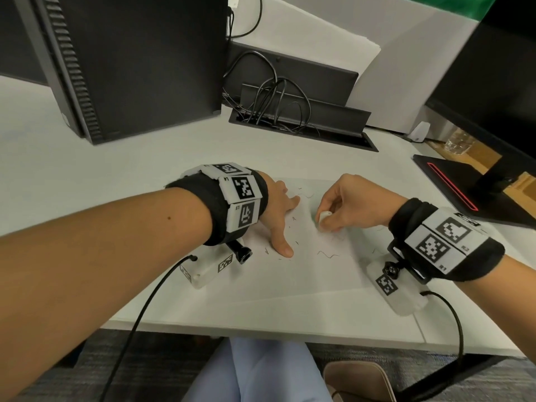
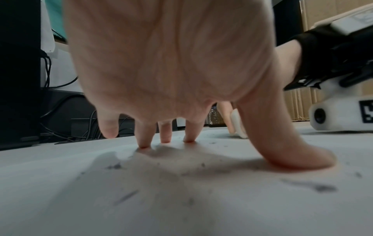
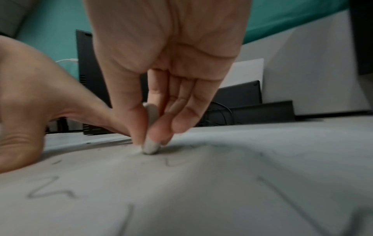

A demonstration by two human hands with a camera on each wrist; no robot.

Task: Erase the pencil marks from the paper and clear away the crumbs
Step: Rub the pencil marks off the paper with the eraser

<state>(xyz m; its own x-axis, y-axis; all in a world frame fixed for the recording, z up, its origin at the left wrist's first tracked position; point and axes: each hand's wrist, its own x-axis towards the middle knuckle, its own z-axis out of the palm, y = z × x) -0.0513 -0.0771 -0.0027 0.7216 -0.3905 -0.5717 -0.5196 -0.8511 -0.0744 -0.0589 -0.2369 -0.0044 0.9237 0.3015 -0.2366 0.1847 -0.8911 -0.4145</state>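
The right hand (image 1: 352,203) pinches a small white eraser (image 1: 324,218) between the thumb and the fingers. The bottom end of the eraser touches the paper (image 1: 290,274). In the right wrist view the eraser (image 3: 150,147) looks grey and rounded at its tip, and it sits right on the sheet beside a zigzag pencil mark (image 3: 173,162).

The left hand (image 1: 278,219) is spread out flat-ish on the paper, at about 9 o'clock from the eraser. Its fingertips (image 2: 144,144) and thumb press down on the sheet, and it holds nothing. The two hands are near each other but apart.

The paper lies on a white desk (image 1: 87,175), close to the front edge. Pencil marks (image 1: 327,254) are scattered over it. One wavy line sits at about 6 o'clock from the eraser. More short marks sit around the left thumb. In the left wrist view, small dark crumbs (image 2: 115,166) lie on the paper under and around the left hand.

At 12 o'clock from the hands there is an open slot in the desk with black cables (image 1: 278,105) coming out. A black computer tower (image 1: 136,62) stands at about 10 o'clock. A black monitor stand (image 1: 475,187) with a red stripe is at about 2 o'clock.
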